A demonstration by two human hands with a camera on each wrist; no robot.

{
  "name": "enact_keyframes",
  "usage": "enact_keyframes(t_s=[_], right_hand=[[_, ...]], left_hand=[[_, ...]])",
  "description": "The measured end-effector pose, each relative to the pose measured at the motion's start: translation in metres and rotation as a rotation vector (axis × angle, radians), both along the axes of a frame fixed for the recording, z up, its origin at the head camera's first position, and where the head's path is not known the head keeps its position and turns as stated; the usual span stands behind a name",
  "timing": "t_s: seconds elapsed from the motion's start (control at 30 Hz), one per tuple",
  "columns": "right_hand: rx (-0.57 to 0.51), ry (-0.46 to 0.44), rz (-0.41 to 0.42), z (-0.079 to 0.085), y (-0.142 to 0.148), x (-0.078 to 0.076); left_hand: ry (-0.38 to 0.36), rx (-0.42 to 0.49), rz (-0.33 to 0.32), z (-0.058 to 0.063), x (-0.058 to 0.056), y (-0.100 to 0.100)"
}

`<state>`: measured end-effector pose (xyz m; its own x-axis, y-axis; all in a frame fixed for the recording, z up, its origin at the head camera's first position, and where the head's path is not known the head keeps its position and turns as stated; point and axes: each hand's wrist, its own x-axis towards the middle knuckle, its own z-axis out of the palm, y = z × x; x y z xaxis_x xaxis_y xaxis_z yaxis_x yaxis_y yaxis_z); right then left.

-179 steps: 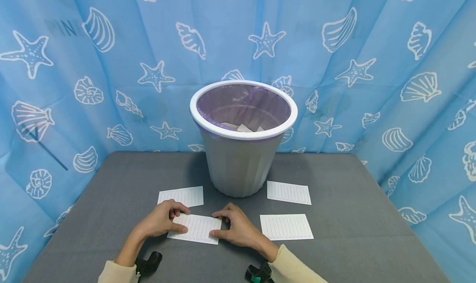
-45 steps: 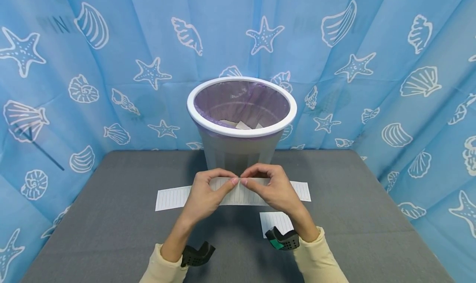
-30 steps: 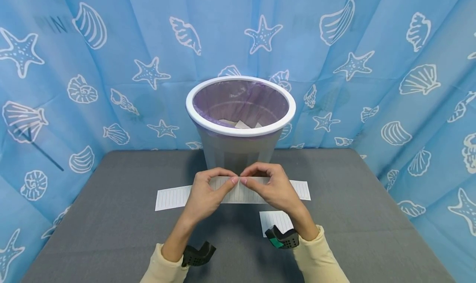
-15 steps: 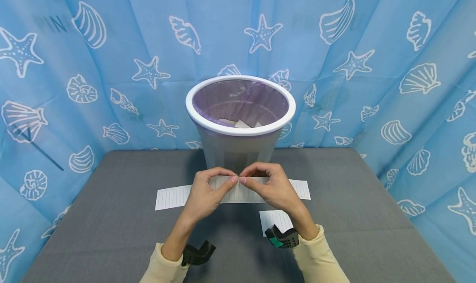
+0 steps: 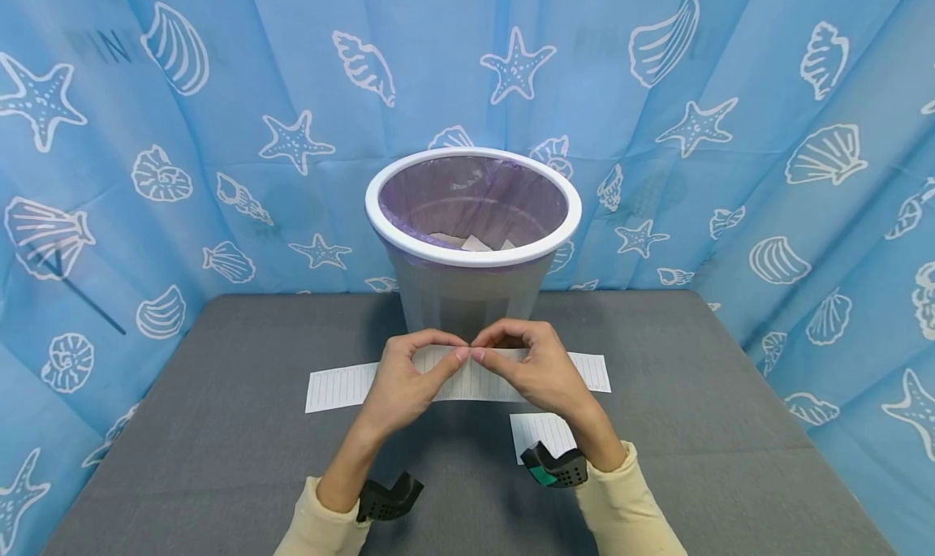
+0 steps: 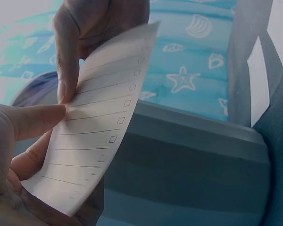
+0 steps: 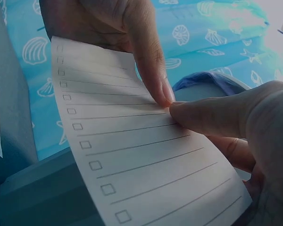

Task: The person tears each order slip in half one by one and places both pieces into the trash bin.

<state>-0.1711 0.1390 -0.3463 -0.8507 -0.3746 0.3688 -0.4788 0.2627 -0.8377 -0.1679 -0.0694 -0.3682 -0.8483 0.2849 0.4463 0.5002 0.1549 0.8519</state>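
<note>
Head view: fingers of the left hand point(image 5: 398, 385) and right hand point(image 5: 546, 377), thumbs meeting, pinch one lined card point(image 5: 469, 384) mid-edge, held up before the bin point(image 5: 471, 284), probably so both control one spot. Three more lie on the bench point(image 5: 219, 442), seemingly spread to stay separate: left card point(image 5: 338, 388), back-right card point(image 5: 592, 372), front-right card point(image 5: 539, 433). One purple bag point(image 5: 475, 191) lines the bin, around at least three paper pieces point(image 5: 476, 244).
</note>
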Motion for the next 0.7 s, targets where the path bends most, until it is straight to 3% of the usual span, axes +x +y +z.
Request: enact_keyframes(t_s=[0.47, 0.7], right_hand=[[0.017, 0.007, -0.009, -0.0005, 0.0005, -0.0006], [0.033, 0.045, -0.046, -0.0016, -0.0018, 0.0004]], left_hand=[[0.011, 0.007, 0.008, -0.0009, -0.0001, 0.0013], [-0.018, 0.014, 0.034, -0.0007, 0.0004, 0.0034]])
